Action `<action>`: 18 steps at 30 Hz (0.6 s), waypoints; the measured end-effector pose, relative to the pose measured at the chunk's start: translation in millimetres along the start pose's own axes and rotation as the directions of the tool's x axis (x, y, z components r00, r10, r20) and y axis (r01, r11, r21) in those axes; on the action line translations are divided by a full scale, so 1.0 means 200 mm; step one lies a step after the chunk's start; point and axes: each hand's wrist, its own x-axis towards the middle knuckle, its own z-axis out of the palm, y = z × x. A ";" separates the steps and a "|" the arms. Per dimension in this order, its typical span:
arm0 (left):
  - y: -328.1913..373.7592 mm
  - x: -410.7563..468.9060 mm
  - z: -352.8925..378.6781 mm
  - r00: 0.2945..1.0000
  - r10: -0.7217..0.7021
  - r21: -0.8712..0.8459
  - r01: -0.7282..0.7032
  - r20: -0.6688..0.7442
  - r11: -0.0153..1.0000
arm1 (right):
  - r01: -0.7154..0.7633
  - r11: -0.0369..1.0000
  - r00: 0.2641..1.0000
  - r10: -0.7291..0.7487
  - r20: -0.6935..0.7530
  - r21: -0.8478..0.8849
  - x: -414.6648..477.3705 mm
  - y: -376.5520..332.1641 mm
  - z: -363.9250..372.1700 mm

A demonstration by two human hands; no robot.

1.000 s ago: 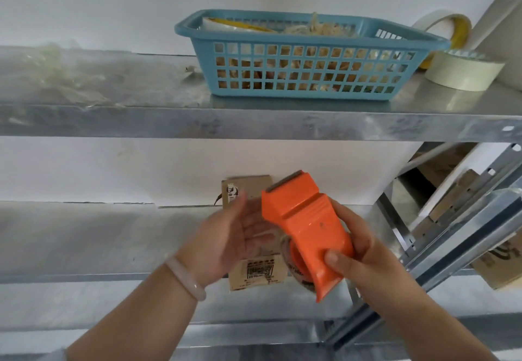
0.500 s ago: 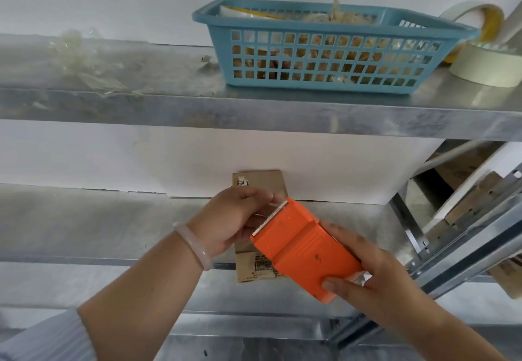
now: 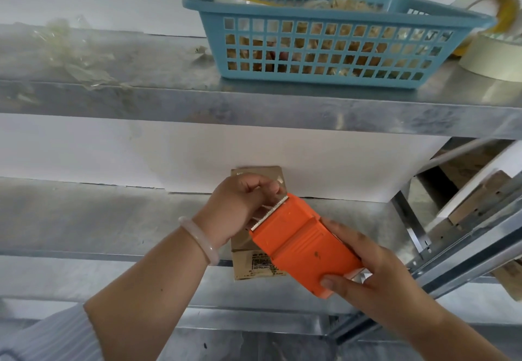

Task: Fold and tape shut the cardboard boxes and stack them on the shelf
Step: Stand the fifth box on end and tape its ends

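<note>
A small cardboard box (image 3: 255,266) lies on the middle metal shelf (image 3: 84,219), its far end against the white wall, much of it hidden by my hands. My right hand (image 3: 364,273) grips an orange tape dispenser (image 3: 299,242) over the box, its toothed blade pointing up-left. My left hand (image 3: 243,205) has its fingers curled at the blade and pinches the clear tape end there; the tape itself is hard to make out.
On the upper shelf (image 3: 254,112) stand a blue plastic basket (image 3: 324,41) full of scraps, two tape rolls (image 3: 491,55) at the right, and crumpled clear tape (image 3: 70,49) at the left. Slanted metal shelf rails (image 3: 466,247) and cardboard lie at the right.
My right hand tipped the dispenser from upright to lying flat over the box. My left hand left the box side and closed its fingers at the blade.
</note>
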 end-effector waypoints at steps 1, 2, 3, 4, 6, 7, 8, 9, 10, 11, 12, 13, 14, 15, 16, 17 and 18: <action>0.01 0.00 0.00 0.999 0.042 0.023 -0.042 -0.004 0.999 | 0.029 0.998 0.999 -0.030 -0.029 -0.055 0.00 0.01 0.00; 0.01 -0.01 0.00 0.997 0.074 0.043 -0.073 -0.008 0.996 | 0.076 0.988 0.994 -0.086 -0.064 -0.137 0.00 0.02 0.01; 0.01 -0.01 0.00 0.995 0.097 0.049 -0.096 -0.014 0.994 | 0.140 0.961 0.982 -0.166 -0.089 -0.239 0.01 0.04 0.02; 0.00 -0.02 0.00 0.993 0.117 0.039 -0.116 -0.020 0.992 | 0.213 0.916 0.960 -0.260 -0.099 -0.339 0.01 0.05 0.02; -0.01 -0.04 -0.01 0.979 0.201 0.047 -0.199 -0.029 0.979 | 0.336 0.815 0.899 -0.427 -0.096 -0.471 0.00 0.10 0.04; -0.02 -0.05 -0.01 0.963 0.268 0.080 -0.265 -0.021 0.961 | 0.379 0.775 0.871 -0.484 -0.090 -0.505 0.00 0.12 0.05; -0.03 -0.06 -0.01 0.943 0.333 0.112 -0.330 -0.005 0.937 | 0.406 0.744 0.847 -0.524 -0.087 -0.531 0.00 0.14 0.05; -0.03 -0.08 -0.01 0.921 0.390 0.143 -0.388 0.017 0.911 | 0.424 0.720 0.829 -0.553 -0.084 -0.550 -0.01 0.16 0.04; -0.04 -0.09 -0.02 0.900 0.434 0.163 -0.434 0.042 0.886 | 0.439 0.699 0.815 -0.574 -0.078 -0.565 -0.01 0.17 0.03; -0.04 -0.10 -0.02 0.882 0.466 0.173 -0.470 0.065 0.865 | 0.451 0.679 0.803 -0.592 -0.069 -0.579 -0.01 0.18 0.02; -0.04 -0.11 -0.02 0.863 0.498 0.186 -0.504 0.081 0.843 | 0.460 0.660 0.795 -0.604 -0.056 -0.594 -0.01 0.19 0.02; -0.05 -0.12 -0.02 0.839 0.536 0.211 -0.543 0.095 0.813 | 0.464 0.646 0.791 -0.610 -0.045 -0.606 -0.01 0.19 0.01; -0.04 -0.12 -0.02 0.811 0.575 0.244 -0.582 0.107 0.776 | 0.464 0.637 0.791 -0.611 -0.036 -0.616 -0.01 0.20 0.01; -0.04 -0.12 -0.01 0.782 0.611 0.281 -0.617 0.120 0.735 | 0.461 0.630 0.791 -0.611 -0.033 -0.625 -0.01 0.20 0.00; -0.04 -0.13 -0.01 0.754 0.643 0.321 -0.647 0.136 0.691 | 0.458 0.626 0.791 -0.611 -0.032 -0.631 -0.01 0.21 0.00; -0.03 -0.13 -0.01 0.722 0.674 0.360 -0.677 0.157 0.642 | 0.460 0.621 0.789 -0.614 -0.029 -0.635 -0.01 0.21 -0.01; -0.02 -0.14 0.00 0.683 0.707 0.400 -0.708 0.182 0.582 | 0.463 0.615 0.785 -0.619 -0.027 -0.638 0.00 0.21 -0.01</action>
